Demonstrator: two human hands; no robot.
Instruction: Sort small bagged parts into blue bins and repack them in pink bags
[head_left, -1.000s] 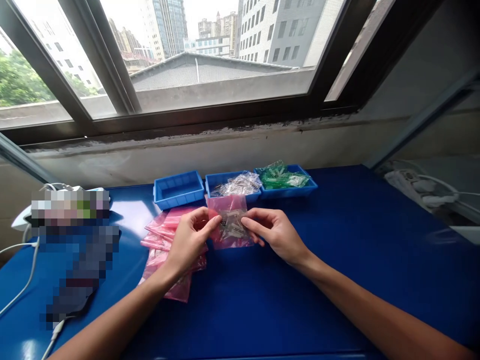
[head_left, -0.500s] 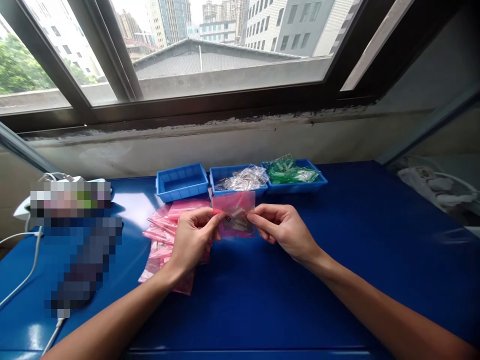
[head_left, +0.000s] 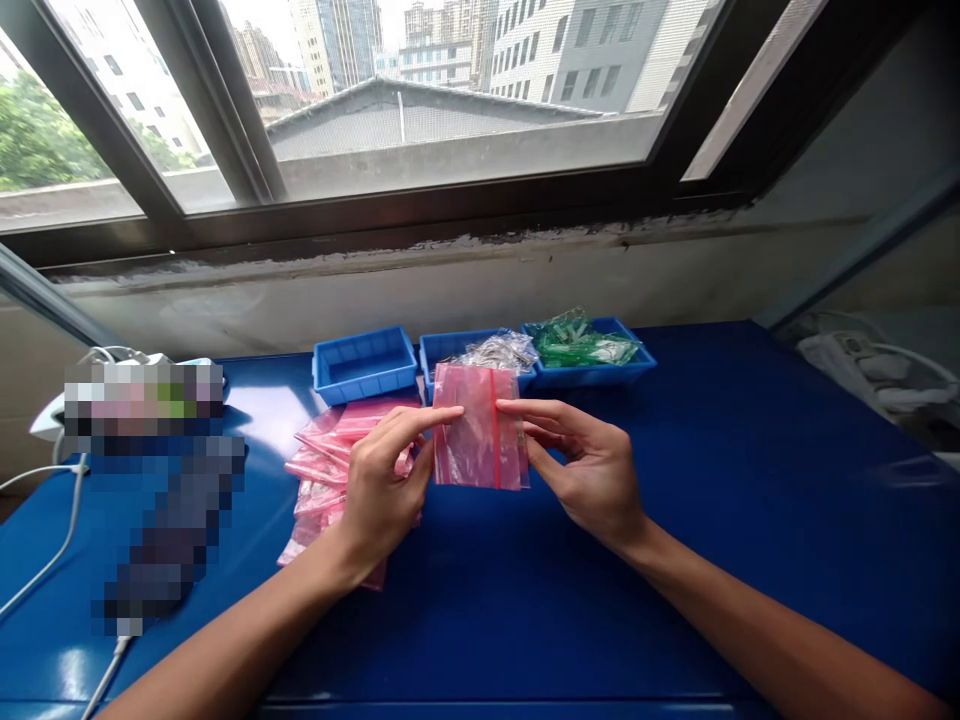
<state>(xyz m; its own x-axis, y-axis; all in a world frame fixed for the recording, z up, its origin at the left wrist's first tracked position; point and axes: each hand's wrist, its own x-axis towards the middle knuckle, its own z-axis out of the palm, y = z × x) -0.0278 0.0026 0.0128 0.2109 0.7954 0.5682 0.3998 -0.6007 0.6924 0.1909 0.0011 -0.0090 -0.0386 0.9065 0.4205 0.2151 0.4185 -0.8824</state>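
Observation:
Between my hands, above the blue table, is a pink zip bag [head_left: 469, 440] with a red seal strip running up its right part. My left hand [head_left: 390, 480] pinches the bag's left edge, index finger in front and thumb lower down. On the other side my right hand [head_left: 589, 460] grips the right edge, its index fingertip at the red strip. What lies inside the bag is hard to make out. A loose pile of pink zip bags [head_left: 322, 460] lies on the table, partly behind my left hand.
Along the back stand three blue trays: a bare left one [head_left: 364, 365], a middle one [head_left: 439, 345] with clear bags, and a right one [head_left: 641, 365] with green bags. Blurred-out items and white cables [head_left: 75, 500] lie at the left. A window rises behind the table [head_left: 720, 540].
The pink bag now shows a wider face with the red strip upright at its right. Both index fingers have straightened out across its front.

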